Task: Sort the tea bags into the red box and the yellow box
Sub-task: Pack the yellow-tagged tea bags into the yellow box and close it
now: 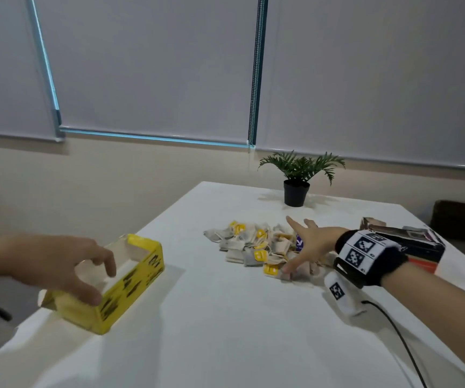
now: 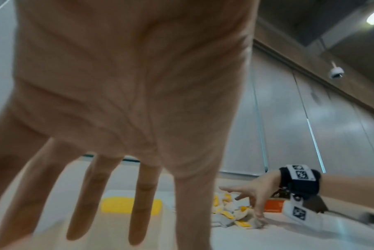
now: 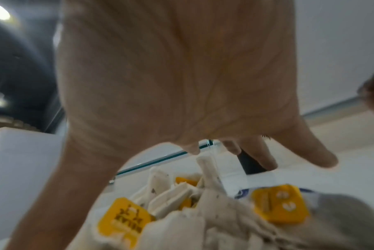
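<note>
A heap of tea bags (image 1: pixel 256 246), many with yellow tags, lies mid-table. My right hand (image 1: pixel 295 247) is spread flat over its right side; the thumb tip touches the near bags and nothing is held. In the right wrist view the bags (image 3: pixel 181 199) and a yellow tag (image 3: pixel 280 204) sit just under the open palm. The open yellow box (image 1: pixel 130 278) stands at the table's left edge, with my left hand (image 1: pixel 99 284) hovering over it, fingers loose and empty. The red box (image 1: pixel 418 252) lies at the right, behind my right wrist.
A small potted plant (image 1: pixel 296 193) stands at the far side of the white table (image 1: pixel 225 317). A black cable (image 1: pixel 393 331) runs from my right wrist along the near right. A purple-and-white tag (image 1: pixel 299 242) shows in the heap.
</note>
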`<state>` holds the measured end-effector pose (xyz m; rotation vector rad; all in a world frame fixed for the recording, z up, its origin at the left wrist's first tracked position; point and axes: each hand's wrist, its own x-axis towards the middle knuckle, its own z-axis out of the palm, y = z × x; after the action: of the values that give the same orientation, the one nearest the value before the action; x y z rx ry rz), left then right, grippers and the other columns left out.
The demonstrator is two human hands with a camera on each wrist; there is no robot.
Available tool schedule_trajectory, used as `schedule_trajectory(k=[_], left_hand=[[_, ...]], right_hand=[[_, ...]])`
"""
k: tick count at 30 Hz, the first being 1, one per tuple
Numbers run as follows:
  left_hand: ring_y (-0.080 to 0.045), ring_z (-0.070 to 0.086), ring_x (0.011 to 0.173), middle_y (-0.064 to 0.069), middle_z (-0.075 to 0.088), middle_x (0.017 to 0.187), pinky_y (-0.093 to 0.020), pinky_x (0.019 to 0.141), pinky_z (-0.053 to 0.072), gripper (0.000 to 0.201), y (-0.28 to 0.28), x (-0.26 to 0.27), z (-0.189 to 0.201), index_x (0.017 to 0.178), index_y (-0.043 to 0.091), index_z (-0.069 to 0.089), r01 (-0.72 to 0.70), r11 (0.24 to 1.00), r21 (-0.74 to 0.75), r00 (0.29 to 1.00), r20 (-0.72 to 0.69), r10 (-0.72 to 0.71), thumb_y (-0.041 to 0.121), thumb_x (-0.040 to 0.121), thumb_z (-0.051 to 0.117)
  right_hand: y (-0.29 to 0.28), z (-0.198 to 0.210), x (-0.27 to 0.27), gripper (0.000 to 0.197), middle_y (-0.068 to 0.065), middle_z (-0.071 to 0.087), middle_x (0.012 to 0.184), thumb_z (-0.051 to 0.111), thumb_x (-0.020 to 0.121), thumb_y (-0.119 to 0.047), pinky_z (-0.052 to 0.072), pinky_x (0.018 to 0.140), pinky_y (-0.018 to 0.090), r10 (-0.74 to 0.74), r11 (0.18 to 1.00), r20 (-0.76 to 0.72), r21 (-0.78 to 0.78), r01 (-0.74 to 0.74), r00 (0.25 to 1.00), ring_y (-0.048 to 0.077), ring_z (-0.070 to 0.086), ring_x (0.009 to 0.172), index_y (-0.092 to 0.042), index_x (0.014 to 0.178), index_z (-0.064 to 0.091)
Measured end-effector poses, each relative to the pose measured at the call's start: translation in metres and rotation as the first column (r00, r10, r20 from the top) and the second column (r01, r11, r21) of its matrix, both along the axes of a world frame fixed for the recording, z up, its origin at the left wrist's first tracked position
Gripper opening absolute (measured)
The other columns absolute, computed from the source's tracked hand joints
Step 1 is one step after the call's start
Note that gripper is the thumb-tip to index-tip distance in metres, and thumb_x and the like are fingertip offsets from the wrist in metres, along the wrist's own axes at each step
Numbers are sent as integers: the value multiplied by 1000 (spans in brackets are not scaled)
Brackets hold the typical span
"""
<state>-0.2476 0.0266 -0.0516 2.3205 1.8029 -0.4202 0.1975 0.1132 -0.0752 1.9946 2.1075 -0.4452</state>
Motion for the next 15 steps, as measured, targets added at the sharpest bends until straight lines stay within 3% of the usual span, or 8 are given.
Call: schedule_trajectory(k=[2, 4, 6, 8, 9, 11, 13, 15], left_hand=[[7, 56, 99, 22, 48, 112, -23, 89, 48, 53, -3, 8, -6, 87, 70, 53, 69, 997, 25, 994, 86, -70, 95, 41, 57], [13, 51, 105, 26, 45, 117, -19, 92, 45, 39, -13, 23, -7, 82, 66, 59, 144, 988, 63, 982, 118, -150, 84, 48, 65], [20, 46, 106, 34, 40, 120, -15, 94, 40, 34, -27, 43, -6, 83, 64, 61, 210, 975, 73, 965, 143, -219, 78, 53, 65], [20, 44, 109, 39, 34, 122, -14, 95, 40, 27, -41, 68, -5, 88, 62, 61, 288, 955, 72, 938, 180, -297, 70, 62, 61], [20, 41, 111, 42, 31, 123, -13, 95, 40, 25, -50, 81, -4, 91, 61, 61, 334, 939, 80, 918, 200, -344, 68, 66, 61], [24, 32, 114, 45, 25, 125, -7, 93, 35, 22, -67, 109, 0, 96, 58, 61, 434, 896, 94, 868, 224, -444, 65, 75, 61], [25, 29, 115, 44, 22, 128, 0, 91, 29, 19, -81, 138, 2, 99, 53, 62, 542, 833, 110, 792, 263, -550, 59, 81, 61], [23, 28, 117, 41, 22, 131, 3, 90, 26, 17, -91, 163, 3, 101, 48, 62, 623, 771, 132, 718, 294, -631, 54, 85, 60]], right_hand=[[-6, 4, 1, 139, 8, -23, 161, 75, 56, -75, 19, 119, 44, 15, 999, -54, 47, -13, 998, 28, 2, 151, -39, 151, -19], [-23, 12, 1, 122, 1, -18, 161, 74, 64, -69, 22, 117, 38, 94, 987, -205, 149, -64, 974, 25, 12, 150, -40, 154, -4], [-46, 20, 0, 99, 0, 2, 161, 70, 71, -65, 25, 113, 30, 190, 964, -313, 241, -116, 931, 21, 19, 147, -39, 152, 19], [-70, 23, -1, 75, 2, 38, 147, 61, 72, -70, 37, 106, 27, 227, 953, -354, 274, -131, 907, 18, 42, 135, -38, 139, 45], [-82, 24, -2, 64, 3, 53, 133, 55, 75, -70, 45, 99, 29, 210, 961, -387, 251, -117, 898, 18, 55, 121, -35, 128, 55], [-104, 18, -3, 50, 7, 67, 112, 47, 86, -66, 52, 84, 32, 89, 994, -532, 96, -45, 842, 20, 66, 96, -27, 116, 59], [-125, 11, -3, 46, 14, 72, 103, 43, 93, -61, 52, 76, 33, -99, 993, -674, -114, 29, 733, 23, 67, 84, -24, 118, 54], [-141, 5, 6, 44, 15, 70, 92, 45, 95, -57, 52, 73, 32, -222, 972, -742, -217, 86, 633, 22, 65, 75, -21, 120, 52]])
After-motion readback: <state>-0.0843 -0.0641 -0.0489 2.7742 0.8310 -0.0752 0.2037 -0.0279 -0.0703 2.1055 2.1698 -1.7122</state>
